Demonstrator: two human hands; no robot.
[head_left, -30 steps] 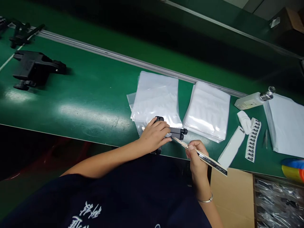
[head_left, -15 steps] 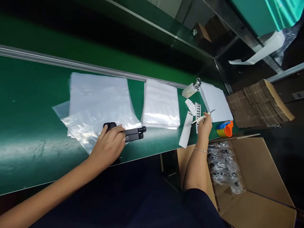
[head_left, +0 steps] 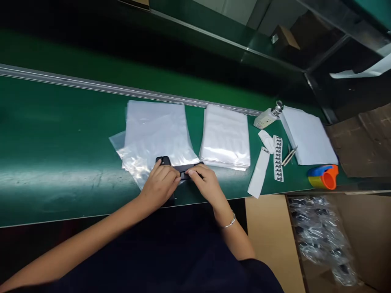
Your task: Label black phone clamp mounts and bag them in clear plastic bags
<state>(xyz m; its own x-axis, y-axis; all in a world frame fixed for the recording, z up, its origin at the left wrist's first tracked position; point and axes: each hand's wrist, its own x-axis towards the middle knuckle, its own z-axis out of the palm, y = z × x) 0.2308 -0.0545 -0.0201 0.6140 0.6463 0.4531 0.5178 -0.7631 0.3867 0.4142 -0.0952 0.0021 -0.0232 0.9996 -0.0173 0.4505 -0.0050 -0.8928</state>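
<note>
My left hand (head_left: 161, 182) is closed on a black device (head_left: 163, 160) at the front edge of the clear plastic bags (head_left: 155, 130). My right hand (head_left: 207, 183) pinches at the right end of the same device, its fingertips close to those of my left hand. Fingers hide much of the device. Tweezers (head_left: 289, 156) lie between a white label strip (head_left: 277, 158) and a stack of white sheets (head_left: 310, 136). A second stack of bags (head_left: 226, 136) lies just right of the device.
A metal-capped bottle (head_left: 265, 119), a blank white strip (head_left: 259, 173), crumpled white paper (head_left: 266, 141) and an orange, yellow and blue tape roll (head_left: 325, 178) are on the green table (head_left: 61, 162). Below right, an open carton (head_left: 271, 236) holds wrapped items (head_left: 324, 232).
My right hand has let go of the tweezers, which now lie on the table, and moved left to the black device. The view has shifted, so the table items appear moved.
</note>
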